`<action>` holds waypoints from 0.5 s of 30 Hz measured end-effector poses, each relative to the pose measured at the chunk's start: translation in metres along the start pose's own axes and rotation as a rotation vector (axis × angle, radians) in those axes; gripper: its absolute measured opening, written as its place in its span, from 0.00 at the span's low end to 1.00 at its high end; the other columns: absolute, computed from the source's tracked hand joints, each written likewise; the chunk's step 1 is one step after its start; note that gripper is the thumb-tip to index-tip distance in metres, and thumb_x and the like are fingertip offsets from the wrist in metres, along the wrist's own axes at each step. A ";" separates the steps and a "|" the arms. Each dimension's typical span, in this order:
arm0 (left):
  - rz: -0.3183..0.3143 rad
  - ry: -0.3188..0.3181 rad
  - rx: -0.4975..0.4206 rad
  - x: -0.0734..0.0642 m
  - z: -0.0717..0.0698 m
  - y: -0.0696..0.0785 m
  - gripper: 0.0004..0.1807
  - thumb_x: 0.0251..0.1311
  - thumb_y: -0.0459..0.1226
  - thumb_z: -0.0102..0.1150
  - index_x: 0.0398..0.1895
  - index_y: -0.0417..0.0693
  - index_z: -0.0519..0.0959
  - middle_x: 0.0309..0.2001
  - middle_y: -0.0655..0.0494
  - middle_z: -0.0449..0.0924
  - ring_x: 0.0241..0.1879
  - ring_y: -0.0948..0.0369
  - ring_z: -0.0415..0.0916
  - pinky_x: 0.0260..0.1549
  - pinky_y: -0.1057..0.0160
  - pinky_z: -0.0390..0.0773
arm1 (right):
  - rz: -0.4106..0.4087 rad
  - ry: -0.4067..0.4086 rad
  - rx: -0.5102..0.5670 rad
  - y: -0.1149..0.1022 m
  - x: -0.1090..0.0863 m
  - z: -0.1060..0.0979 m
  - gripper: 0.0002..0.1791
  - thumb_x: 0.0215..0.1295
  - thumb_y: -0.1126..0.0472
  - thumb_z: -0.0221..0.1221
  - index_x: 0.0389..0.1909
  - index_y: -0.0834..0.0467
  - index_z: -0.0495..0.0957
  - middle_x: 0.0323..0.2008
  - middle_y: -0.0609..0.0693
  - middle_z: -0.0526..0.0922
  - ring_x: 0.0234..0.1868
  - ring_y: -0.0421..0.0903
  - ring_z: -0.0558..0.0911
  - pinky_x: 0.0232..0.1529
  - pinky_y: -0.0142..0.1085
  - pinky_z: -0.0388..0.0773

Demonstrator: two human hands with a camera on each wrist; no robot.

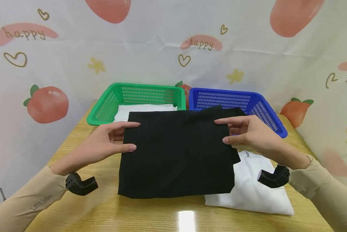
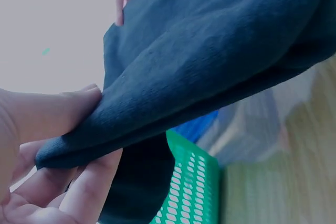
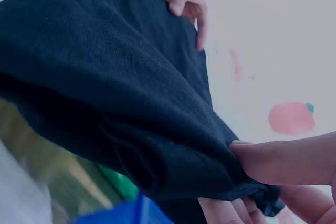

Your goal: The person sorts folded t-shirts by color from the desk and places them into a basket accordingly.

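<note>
A folded black garment (image 1: 177,154) is held up in front of me, a broad flat panel with several layers along its edges. My left hand (image 1: 108,140) pinches its left side between thumb and fingers. Opposite, my right hand (image 1: 250,133) grips the right side, thumb on the near face. The left wrist view shows the left thumb (image 2: 58,111) pressing on the layered fold, fingers underneath. Bunched fabric (image 3: 210,182) sits in the right hand's grip in the right wrist view. More black cloth (image 1: 236,156) shows behind the panel near the right hand.
Behind the garment stand a green basket (image 1: 150,85) with white folded cloth (image 1: 145,108) inside and a blue basket (image 1: 261,96) at right. A white garment (image 1: 251,190) lies on the wooden table (image 1: 150,216) at right, partly hidden. A printed curtain (image 1: 150,61) hangs behind.
</note>
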State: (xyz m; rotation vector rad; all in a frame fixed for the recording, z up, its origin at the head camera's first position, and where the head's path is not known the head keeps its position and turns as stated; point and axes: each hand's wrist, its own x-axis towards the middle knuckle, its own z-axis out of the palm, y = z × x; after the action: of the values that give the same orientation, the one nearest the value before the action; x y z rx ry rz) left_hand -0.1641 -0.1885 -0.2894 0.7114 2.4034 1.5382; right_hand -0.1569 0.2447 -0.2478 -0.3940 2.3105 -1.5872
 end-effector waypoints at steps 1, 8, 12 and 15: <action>0.001 -0.001 -0.014 0.004 0.002 0.002 0.35 0.56 0.40 0.73 0.68 0.59 0.72 0.52 0.54 0.77 0.49 0.60 0.78 0.45 0.61 0.79 | -0.006 -0.003 0.003 0.000 0.001 -0.005 0.32 0.58 0.64 0.70 0.65 0.56 0.75 0.40 0.55 0.83 0.43 0.50 0.83 0.43 0.40 0.81; 0.037 0.012 -0.084 0.043 0.013 0.013 0.35 0.56 0.40 0.73 0.68 0.59 0.71 0.61 0.56 0.73 0.56 0.59 0.76 0.51 0.57 0.78 | 0.001 0.078 -0.045 0.006 0.008 -0.044 0.31 0.63 0.62 0.67 0.67 0.53 0.73 0.62 0.54 0.72 0.51 0.51 0.78 0.49 0.38 0.79; 0.092 -0.006 -0.155 0.070 0.021 0.023 0.35 0.58 0.37 0.71 0.69 0.53 0.70 0.58 0.51 0.77 0.56 0.56 0.76 0.50 0.55 0.78 | -0.015 0.099 -0.058 0.011 0.012 -0.069 0.31 0.65 0.62 0.66 0.68 0.54 0.71 0.59 0.57 0.74 0.52 0.51 0.78 0.50 0.37 0.78; 0.115 0.011 -0.208 0.091 0.028 0.029 0.33 0.60 0.34 0.68 0.69 0.51 0.69 0.59 0.51 0.76 0.55 0.54 0.77 0.49 0.54 0.79 | -0.026 0.104 -0.042 0.013 0.016 -0.090 0.31 0.66 0.64 0.64 0.70 0.56 0.69 0.52 0.61 0.78 0.53 0.51 0.79 0.52 0.37 0.78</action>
State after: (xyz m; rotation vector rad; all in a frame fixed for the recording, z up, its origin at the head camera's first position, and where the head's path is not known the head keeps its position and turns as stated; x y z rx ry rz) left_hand -0.2226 -0.1113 -0.2673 0.8091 2.2004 1.8087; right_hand -0.2086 0.3191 -0.2316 -0.3602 2.4295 -1.6089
